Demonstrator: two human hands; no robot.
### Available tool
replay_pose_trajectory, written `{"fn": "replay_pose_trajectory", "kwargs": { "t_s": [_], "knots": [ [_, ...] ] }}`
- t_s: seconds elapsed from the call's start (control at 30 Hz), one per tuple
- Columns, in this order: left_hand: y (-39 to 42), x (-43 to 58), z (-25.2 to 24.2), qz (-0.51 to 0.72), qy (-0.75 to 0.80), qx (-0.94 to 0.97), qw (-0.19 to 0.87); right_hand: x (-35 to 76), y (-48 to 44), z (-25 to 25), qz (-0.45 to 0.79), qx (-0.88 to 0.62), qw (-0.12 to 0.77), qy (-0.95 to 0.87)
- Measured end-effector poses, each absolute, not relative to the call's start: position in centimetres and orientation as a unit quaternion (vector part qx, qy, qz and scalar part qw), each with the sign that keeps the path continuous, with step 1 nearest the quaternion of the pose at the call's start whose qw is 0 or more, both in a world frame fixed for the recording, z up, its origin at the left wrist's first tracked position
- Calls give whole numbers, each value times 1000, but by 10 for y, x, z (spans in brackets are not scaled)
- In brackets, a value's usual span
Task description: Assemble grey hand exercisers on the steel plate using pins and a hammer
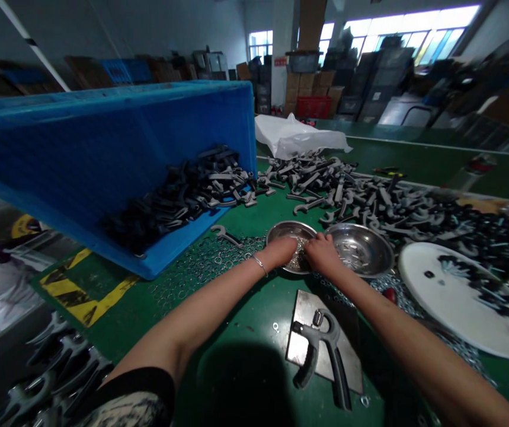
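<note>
Both your hands meet over the nearer of two steel bowls, about the middle of the green table point(245, 332). Your left hand point(284, 251) reaches into the left bowl point(290, 226), fingers curled down onto the small metal pieces point(299, 262) lying in it, with a thin bracelet point(259, 263) at the wrist. Your right hand point(324, 255) touches the left one at the knuckles and sits over that bowl's right rim, just beside the right bowl point(365, 252). The fingers of both hands are bent under and hidden, so you cannot tell whether either is clamped on anything. Toward the near edge, between your forearms, a grip tool point(325, 350) with black handles lies on a flat metal plate point(307, 308). At the left edge a blue crate point(103, 154) lies tipped on its side, with dark parts point(183, 196) spilling from its mouth. A heap of grey parts point(370, 201) spreads toward the far and right edges, and a white bag point(298, 137) lies behind it. A white disc point(463, 302) rests near the right edge, and small rings point(201, 264) are scattered left of the bowls.
</note>
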State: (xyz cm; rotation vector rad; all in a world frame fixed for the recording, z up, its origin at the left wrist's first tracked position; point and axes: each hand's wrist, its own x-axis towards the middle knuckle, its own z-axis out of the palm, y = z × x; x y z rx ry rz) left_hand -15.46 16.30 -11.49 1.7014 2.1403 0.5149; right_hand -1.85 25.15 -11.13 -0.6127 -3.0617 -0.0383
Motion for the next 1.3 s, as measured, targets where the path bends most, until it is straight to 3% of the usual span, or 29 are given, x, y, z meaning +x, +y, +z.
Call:
{"fn": "replay_pose_trajectory", "kwargs": {
  "t_s": [0.27,0.5,0.63,0.73,0.97,1.17,1.3],
  "knots": [
    [132,-158,-91,286,742,587,156,-5,240,-95,152,-267,100,-946],
    [20,-128,-98,488,683,365,402,122,189,-93,365,-318,180,-856],
    [-17,-97,-107,477,676,358,432,183,138,-116,634,-395,160,-645],
    [-27,-78,-110,475,662,364,451,202,114,-127,673,-424,173,-581],
    [-12,-50,-107,494,632,384,458,182,118,-117,638,-376,169,-650],
    [8,-34,-105,338,672,618,228,150,127,-132,330,-245,192,-891],
    [17,-30,-113,270,683,661,155,145,128,-142,208,-179,173,-946]
  ]
}}
